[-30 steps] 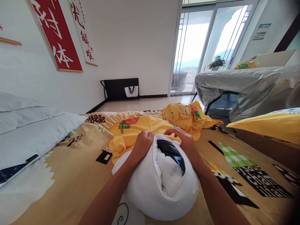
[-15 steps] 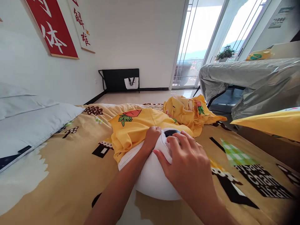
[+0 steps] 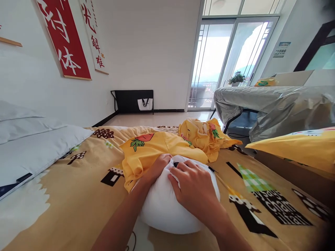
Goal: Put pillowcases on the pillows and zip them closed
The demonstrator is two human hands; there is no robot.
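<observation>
A plump white pillow (image 3: pixel 167 216) sits on the bed right in front of me. My left hand (image 3: pixel 161 163) is closed on its far upper edge, the fingers partly hidden by the fabric. My right hand (image 3: pixel 195 179) curls over the top of the pillow, thumb and fingers gripping the cloth there. A small dark patch (image 3: pixel 176 164) shows between the hands; what it is I cannot make out. Just right of my right hand a thin black piece (image 3: pixel 213 169) sticks out. Yellow carrot-print fabric (image 3: pixel 159 148) lies flat beyond the pillow, near my left hand.
More yellow cloth (image 3: pixel 196 132) lies crumpled at the bed's far edge. A white pillow stack (image 3: pixel 39 139) is at left. On the right, a yellow pillow (image 3: pixel 300 148) rests above a brown surface. A plastic-covered table (image 3: pixel 261 97) stands beyond the patterned bedspread (image 3: pixel 78 195).
My view has tilted up. The right hand has shifted left over the pillow's top, closer to my left hand. The dark patch between them shows less, and a thin black piece now shows at right.
</observation>
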